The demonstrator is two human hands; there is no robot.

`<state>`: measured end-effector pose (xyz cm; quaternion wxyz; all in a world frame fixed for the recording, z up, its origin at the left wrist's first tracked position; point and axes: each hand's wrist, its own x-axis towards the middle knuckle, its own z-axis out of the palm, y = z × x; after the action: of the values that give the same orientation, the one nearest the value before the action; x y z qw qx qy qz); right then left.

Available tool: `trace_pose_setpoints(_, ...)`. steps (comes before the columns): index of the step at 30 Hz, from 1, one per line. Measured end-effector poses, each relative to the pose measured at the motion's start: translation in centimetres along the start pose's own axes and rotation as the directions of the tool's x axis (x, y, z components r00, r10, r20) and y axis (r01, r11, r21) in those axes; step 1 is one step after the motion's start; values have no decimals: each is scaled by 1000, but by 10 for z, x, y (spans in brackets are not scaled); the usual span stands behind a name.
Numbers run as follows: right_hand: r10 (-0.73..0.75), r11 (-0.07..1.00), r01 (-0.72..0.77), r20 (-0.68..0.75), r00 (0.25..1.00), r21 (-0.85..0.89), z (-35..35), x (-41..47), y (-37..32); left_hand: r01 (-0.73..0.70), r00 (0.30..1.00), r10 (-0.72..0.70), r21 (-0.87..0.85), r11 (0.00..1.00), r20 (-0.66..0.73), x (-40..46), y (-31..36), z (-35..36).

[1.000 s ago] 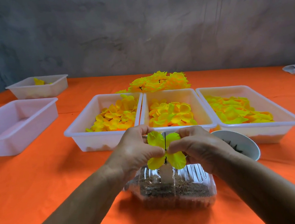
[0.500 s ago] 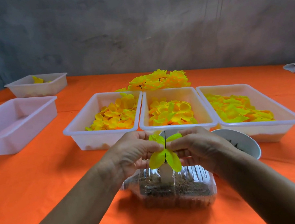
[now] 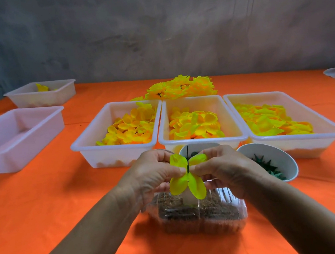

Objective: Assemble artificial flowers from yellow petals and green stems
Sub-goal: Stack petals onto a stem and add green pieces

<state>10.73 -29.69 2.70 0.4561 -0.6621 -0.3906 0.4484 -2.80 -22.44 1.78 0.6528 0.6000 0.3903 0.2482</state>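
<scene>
Both hands are working close together above a clear plastic box (image 3: pixel 198 213) of brown bits, just in front of the trays. The left hand (image 3: pixel 152 175) and right hand (image 3: pixel 225 167) are each pinching the same piece from opposite sides: a yellow petal layer (image 3: pixel 185 177) threaded on a thin dark stem (image 3: pixel 187 159). The stem is standing roughly upright between the fingertips, its tip poking up past the petals. Four lobes are spreading out, two above the pinch, two drooping below.

Handling, as a judgement: the petals are looking like thin fabric, very light, floppy, easily creased; they are bending under their own weight. The stem is looking like stiff, slim plastic, easy to roll or slip between fingers. Best hold is probably right at the centre hole, where the fingertips are meeting, not out on the lobes, which would fold or tear.

Supplies: three white trays of loose yellow petals (image 3: pixel 129 130) are sitting side by side behind the hands, finished flowers (image 3: pixel 180 87) are piling up beyond them, and a white bowl (image 3: pixel 282 154) of green pieces is lying near the right wrist.
</scene>
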Motion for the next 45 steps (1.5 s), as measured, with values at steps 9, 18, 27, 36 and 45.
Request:
trace_pose_setpoints(9, 25, 999, -23, -33, 999, 46, -2, 0, 1, -83, 995, 87, 106, 991, -40, -4, 2, 0)
trace_pose_setpoints(18, 13, 999, -15, -64, 998, -29, -5, 2, -6, -374, 907, 420, 388, 842, -37, -13, -2, -1)
trace_pose_setpoints(27, -117, 986, 84, -237, 965, -144, -30, 17, -2, -385, 903, 429, 439, 812, -1, -2, -5, -3)
trace_pose_setpoints(36, -334, 897, 181, -350, 875, -402, -46, 75, 10, -378, 924, 365, 384, 842, 109, 4, -2, -10)
trace_pose_setpoints(45, -330, 909, 190, -359, 873, -372, -50, 89, 21, -419, 908, 387, 372, 828, 160, 9, -4, -12)
